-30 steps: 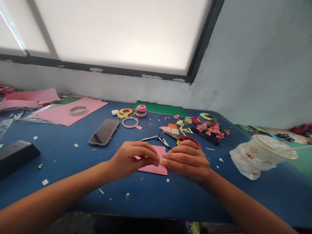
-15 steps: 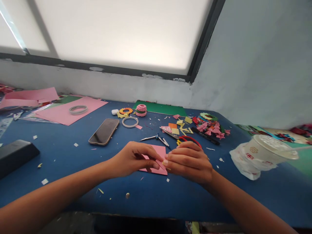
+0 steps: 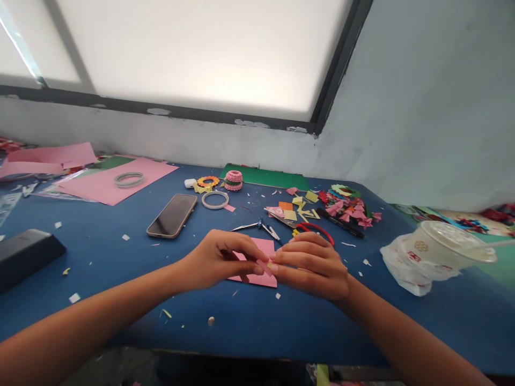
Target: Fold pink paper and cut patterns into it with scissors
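Note:
My left hand (image 3: 221,260) pinches a small pink paper piece (image 3: 264,267) between thumb and fingers. From the other side, the fingertips of my right hand (image 3: 311,266) close on the same piece, where a bit of yellow shows. Both hands hover over a square of pink paper (image 3: 263,247) lying on the blue table (image 3: 132,300). Just beyond the hands lie a pair of compasses (image 3: 269,229) and scissors with red and yellow handles (image 3: 316,230), partly covered by my right hand.
A phone (image 3: 172,215) and a tape roll (image 3: 215,200) lie left of centre. Paper scraps (image 3: 298,206), a black marker (image 3: 340,222) and folded paper pieces (image 3: 352,206) are at the back right. A lidded cup (image 3: 438,254) stands on the right, a black object (image 3: 28,260) on the left.
Both hands have shifted very slightly, and the yellow bit at the pink piece looks different between the fingertips. The things on the table stay in place.

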The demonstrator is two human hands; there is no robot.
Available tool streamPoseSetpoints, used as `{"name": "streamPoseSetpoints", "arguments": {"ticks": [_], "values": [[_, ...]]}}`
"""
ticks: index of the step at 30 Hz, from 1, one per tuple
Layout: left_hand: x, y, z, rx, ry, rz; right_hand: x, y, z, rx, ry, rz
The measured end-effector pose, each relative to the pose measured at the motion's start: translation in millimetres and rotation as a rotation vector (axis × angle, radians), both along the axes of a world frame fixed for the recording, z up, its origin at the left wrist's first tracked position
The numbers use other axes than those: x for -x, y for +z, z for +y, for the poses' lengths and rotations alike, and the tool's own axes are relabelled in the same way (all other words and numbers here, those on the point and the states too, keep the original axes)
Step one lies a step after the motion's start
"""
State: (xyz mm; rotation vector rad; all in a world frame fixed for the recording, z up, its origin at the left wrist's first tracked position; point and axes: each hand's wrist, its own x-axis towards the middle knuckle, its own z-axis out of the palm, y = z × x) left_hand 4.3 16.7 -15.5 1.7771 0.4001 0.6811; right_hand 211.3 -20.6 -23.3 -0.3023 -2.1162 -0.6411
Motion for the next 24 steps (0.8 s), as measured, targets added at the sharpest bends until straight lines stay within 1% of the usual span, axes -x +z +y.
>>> {"name": "streamPoseSetpoints", "arguments": {"ticks": [2, 5, 8, 10, 18, 24], "values": [[0.5, 0.3, 0.2, -0.005, -0.003, -0.002, 1.5, -0.4, -0.1, 0.024, 0.004, 0.000], [0.9, 1.4, 0.4, 0.000, -0.007, -0.017, 5.1, -2.8, -0.4, 0.110, 0.018, 0.072], [0.7, 2.2, 0.2, 0.010, -0.005, -0.025, 7.9, -6.0, -0.6, 0.211, 0.061, 0.138], [0.3, 2.1, -0.1, 0.016, 0.002, -0.017, 8.5, -7.1, -0.7, 0.244, 0.086, 0.143], [-0.3, 1.5, -0.2, 0.017, -0.005, -0.017, 8.8, -6.0, -0.3, 0.249, 0.094, 0.148], [-0.3, 0.1, 0.6, 0.018, -0.004, -0.015, 10.0, -8.2, 1.1, 0.213, 0.036, 0.167]]}}
